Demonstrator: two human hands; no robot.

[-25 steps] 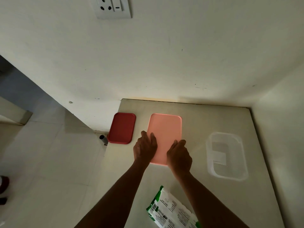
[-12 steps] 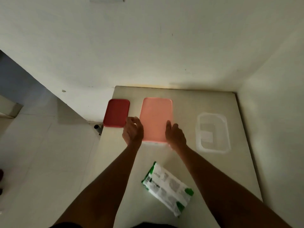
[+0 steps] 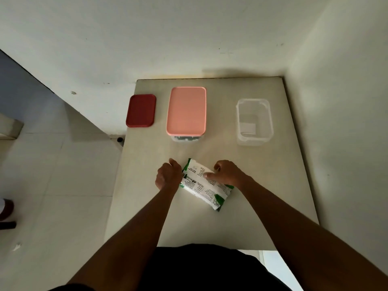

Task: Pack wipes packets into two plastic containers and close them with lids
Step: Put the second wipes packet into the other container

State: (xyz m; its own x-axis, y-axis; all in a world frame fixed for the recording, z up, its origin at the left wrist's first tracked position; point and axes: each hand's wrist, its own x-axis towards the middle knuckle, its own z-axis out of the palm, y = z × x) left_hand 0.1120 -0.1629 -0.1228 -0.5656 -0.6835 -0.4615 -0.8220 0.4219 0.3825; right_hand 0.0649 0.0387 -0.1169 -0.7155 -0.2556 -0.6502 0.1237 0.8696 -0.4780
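My left hand (image 3: 168, 175) and right hand (image 3: 225, 173) curl round the wipes packet (image 3: 206, 186) near the table's (image 3: 273, 196) front edge; the slick wrapper could slip as I lift.

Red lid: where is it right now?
In the head view, the red lid lies flat at the table's far left edge, beside the pink-lidded container.

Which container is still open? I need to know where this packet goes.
The clear container on the right: it has no lid and looks empty. The middle one wears the pink lid.
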